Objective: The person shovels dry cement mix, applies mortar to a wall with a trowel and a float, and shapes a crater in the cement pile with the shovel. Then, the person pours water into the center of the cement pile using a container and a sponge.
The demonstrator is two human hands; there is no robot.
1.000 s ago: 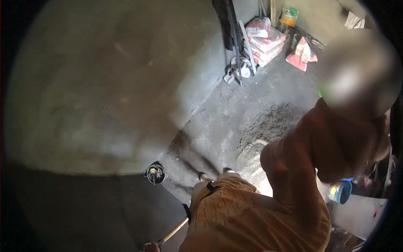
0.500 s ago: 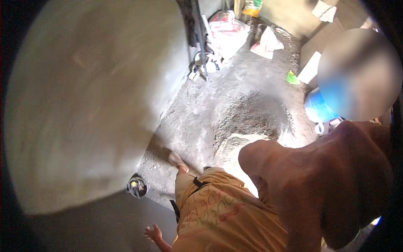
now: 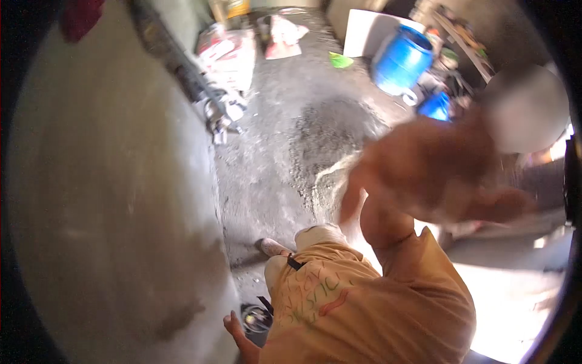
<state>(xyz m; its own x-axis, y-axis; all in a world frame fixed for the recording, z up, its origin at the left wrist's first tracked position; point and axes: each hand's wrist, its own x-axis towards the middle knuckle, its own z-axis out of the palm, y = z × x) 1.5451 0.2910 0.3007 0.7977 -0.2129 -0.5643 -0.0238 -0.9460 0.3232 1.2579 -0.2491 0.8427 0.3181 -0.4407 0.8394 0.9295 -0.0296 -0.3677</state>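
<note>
My right hand (image 3: 433,167) is raised close to the camera, large and smeared by motion. Its fingers look spread, and nothing shows in them. Low at the bottom, my left hand (image 3: 233,323) hangs beside the plastered wall (image 3: 121,182); its fingers look loose and hold nothing visible. Just right of it a small bucket (image 3: 256,318) stands on the floor, with dark contents I cannot make out. The orange shirt (image 3: 364,303) with hand-drawn lettering covers my body. Past my right hand lies a heap of grey sand-like material (image 3: 330,130), partly hidden by that hand.
A blue barrel (image 3: 403,59) stands at the upper right, before a white panel (image 3: 364,33). White and red sacks (image 3: 227,57) and a dark pole (image 3: 182,67) are by the wall. A green scrap (image 3: 341,60) lies on the rough floor (image 3: 260,164).
The view has swung right, bringing the whole blue barrel in. My right hand has moved farther from the lens, showing its fingers and forearm. My left hand now appears nearer the bucket.
</note>
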